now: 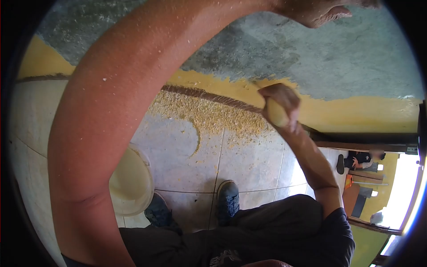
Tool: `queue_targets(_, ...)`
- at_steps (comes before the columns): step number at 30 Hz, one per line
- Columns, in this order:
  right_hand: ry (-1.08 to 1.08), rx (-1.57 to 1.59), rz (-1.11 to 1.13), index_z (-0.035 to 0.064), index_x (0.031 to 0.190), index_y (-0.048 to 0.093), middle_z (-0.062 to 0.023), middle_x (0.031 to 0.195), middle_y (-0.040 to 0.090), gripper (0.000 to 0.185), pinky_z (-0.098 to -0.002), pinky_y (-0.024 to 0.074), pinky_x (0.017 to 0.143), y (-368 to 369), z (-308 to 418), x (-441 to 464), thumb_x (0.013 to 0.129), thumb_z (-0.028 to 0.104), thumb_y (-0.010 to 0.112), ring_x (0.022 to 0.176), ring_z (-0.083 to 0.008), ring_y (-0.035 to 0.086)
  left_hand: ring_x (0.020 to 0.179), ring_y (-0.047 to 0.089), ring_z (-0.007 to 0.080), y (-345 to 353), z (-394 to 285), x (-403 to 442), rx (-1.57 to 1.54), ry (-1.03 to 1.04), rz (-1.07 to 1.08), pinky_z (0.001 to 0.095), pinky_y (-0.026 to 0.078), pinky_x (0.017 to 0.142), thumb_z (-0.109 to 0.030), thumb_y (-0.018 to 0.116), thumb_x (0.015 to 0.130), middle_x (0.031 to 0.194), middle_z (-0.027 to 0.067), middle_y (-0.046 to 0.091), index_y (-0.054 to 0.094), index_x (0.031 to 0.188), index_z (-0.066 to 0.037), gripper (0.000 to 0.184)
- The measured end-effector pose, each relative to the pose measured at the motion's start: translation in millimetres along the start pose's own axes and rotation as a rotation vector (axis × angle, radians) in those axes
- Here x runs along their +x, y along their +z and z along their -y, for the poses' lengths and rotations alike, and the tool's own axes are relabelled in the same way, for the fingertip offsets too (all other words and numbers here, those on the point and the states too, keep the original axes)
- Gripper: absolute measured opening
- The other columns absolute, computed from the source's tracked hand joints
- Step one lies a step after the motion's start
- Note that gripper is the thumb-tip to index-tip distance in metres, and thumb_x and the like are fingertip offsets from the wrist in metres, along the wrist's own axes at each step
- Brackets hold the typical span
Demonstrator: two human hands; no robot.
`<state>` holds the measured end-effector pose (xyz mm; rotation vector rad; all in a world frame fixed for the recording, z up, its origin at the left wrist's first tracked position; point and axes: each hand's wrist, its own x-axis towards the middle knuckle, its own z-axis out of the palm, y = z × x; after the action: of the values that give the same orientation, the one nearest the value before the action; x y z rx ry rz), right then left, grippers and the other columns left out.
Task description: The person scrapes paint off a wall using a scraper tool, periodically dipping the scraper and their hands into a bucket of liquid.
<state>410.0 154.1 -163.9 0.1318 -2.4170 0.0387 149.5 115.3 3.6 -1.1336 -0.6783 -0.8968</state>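
Note:
My right hand (284,100) is closed around a scraper, whose pale rounded handle (278,113) shows at the palm. Motion blurs this hand, and the blade is mostly hidden, close to the ragged edge of the yellow paint (351,113) low on the wall. Above that edge the wall is bare grey (356,58). My left arm reaches across the upper part of the view. At its end my left hand (320,11) lies against the grey wall, thumb apart and no object visible in it; the top edge of the picture cuts it off.
Yellow paint flakes (213,115) litter the tiled floor (253,164) along the wall's base. A whitish bucket (131,182) stands beside my shoes (227,198), partly behind my left arm. At the right, another person (362,159) is visible through a doorway.

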Motion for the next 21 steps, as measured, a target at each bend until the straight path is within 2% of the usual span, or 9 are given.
queue_targets(1,0.064,0.037,0.053,0.0059,0.087,0.067,-0.0099,0.079,0.071,0.015,-0.0376,0.0558,0.058,8,-1,-7,0.074,0.004,0.072,0.068,-0.0237,0.07,0.149,0.032,0.0308,-13,-2,7,0.001,0.005,-0.009,0.0538,0.024,0.123,-0.037,0.066,0.092,0.155,0.0089,0.047,0.067,0.133,-0.016,0.045)
queue_targets(3,-0.014,-0.023,0.088,0.0058,0.088,0.068,-0.0104,0.081,0.072,0.014,-0.0377,0.0558,0.059,2,2,8,0.075,0.007,0.072,0.07,-0.0243,0.071,0.148,0.033,0.031,-45,-5,17,-0.272,-0.14,0.295,0.0534,0.024,0.123,-0.036,0.066,0.092,0.154,0.0092,0.049,0.066,0.133,-0.016,0.045)
queue_targets(4,-0.027,-0.038,0.049,0.0058,0.089,0.068,-0.0103,0.082,0.072,0.014,-0.0377,0.0559,0.059,3,1,12,0.075,0.008,0.072,0.07,-0.0246,0.071,0.148,0.033,0.031,-34,-1,16,-0.269,-0.137,0.294,0.0534,0.024,0.123,-0.036,0.066,0.092,0.154,0.0092,0.049,0.066,0.133,-0.016,0.045)
queue_targets(6,-0.053,-0.035,-0.012,0.0058,0.089,0.069,-0.0099,0.082,0.072,0.013,-0.0378,0.056,0.059,-9,15,25,0.077,0.01,0.071,0.071,-0.0242,0.071,0.148,0.034,0.0309,-4,-2,5,-0.021,-0.027,0.005,0.0529,0.024,0.123,-0.037,0.066,0.093,0.154,0.0097,0.048,0.066,0.133,-0.016,0.046)
queue_targets(10,-0.006,0.003,0.046,0.0077,0.089,0.071,-0.0105,0.088,0.075,0.014,-0.036,0.0577,0.061,31,2,-7,0.075,0.005,0.071,0.071,-0.0207,0.072,0.148,0.034,0.0311,7,2,0,0.026,0.017,-0.042,0.0529,0.024,0.123,-0.037,0.067,0.092,0.155,0.0103,0.047,0.066,0.133,-0.015,0.046)
queue_targets(12,-0.088,-0.057,0.099,0.0083,0.088,0.07,-0.0084,0.087,0.074,0.016,-0.0344,0.0567,0.06,25,6,1,0.073,0.006,0.073,0.072,-0.0216,0.071,0.148,0.035,0.0315,10,2,2,-0.004,0.023,-0.138,0.0531,0.024,0.123,-0.036,0.067,0.092,0.154,0.0102,0.048,0.066,0.133,-0.015,0.046)
queue_targets(17,-0.05,-0.025,0.027,0.0079,0.083,0.067,-0.0069,0.079,0.069,0.012,-0.0353,0.0513,0.055,13,18,18,0.073,0.006,0.073,0.067,-0.0209,0.068,0.149,0.033,0.0314,6,1,-3,0.047,-0.003,-0.038,0.0532,0.024,0.123,-0.037,0.065,0.093,0.154,0.0103,0.047,0.066,0.133,-0.015,0.045)
queue_targets(19,-0.221,-0.057,-0.033,0.0032,0.084,0.065,-0.0092,0.08,0.069,0.016,-0.0353,0.0527,0.054,35,11,-3,0.07,-0.003,0.071,0.07,-0.0231,0.069,0.149,0.033,0.0313,6,0,2,0.096,0.002,-0.062,0.0532,0.024,0.123,-0.037,0.065,0.094,0.155,0.0103,0.047,0.066,0.133,-0.015,0.045)
queue_targets(21,-0.201,-0.042,0.102,0.0034,0.085,0.066,-0.0097,0.081,0.068,0.018,-0.0368,0.0517,0.055,15,23,18,0.069,0.0,0.073,0.069,-0.025,0.068,0.149,0.033,0.0311,-2,0,-1,-0.024,-0.011,-0.006,0.0532,0.023,0.124,-0.037,0.064,0.094,0.155,0.01,0.047,0.067,0.132,-0.015,0.044)
